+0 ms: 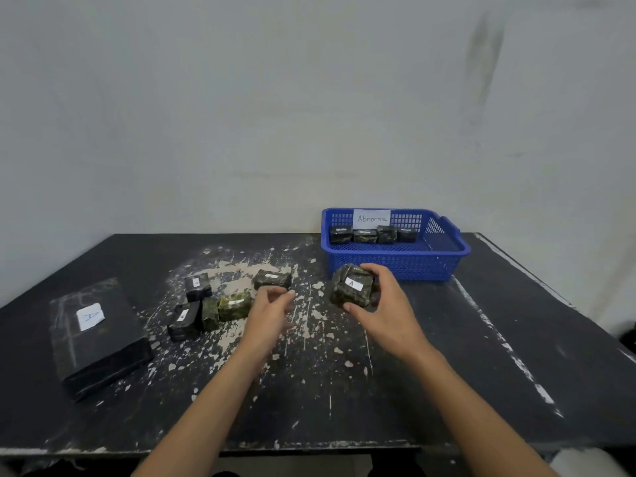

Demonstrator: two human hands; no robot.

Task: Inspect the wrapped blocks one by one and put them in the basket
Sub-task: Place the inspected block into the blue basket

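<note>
My right hand (389, 304) grips a dark wrapped block (351, 285) with a white "A" label, held just above the table in front of the blue basket (426, 266). Several wrapped blocks (373, 234) stand in a row along the basket's back wall, under a paper sign reading "Abnormal". My left hand (272, 311) hovers with its fingers apart and nothing in them, just right of a loose group of wrapped blocks (234, 305). One more block (272, 279) lies just beyond its fingertips.
A large black wrapped box (96, 335) with an "A" label lies at the table's left. The black table (344, 390) is worn, with pale chipped patches in the middle. A grey wall stands right behind the table.
</note>
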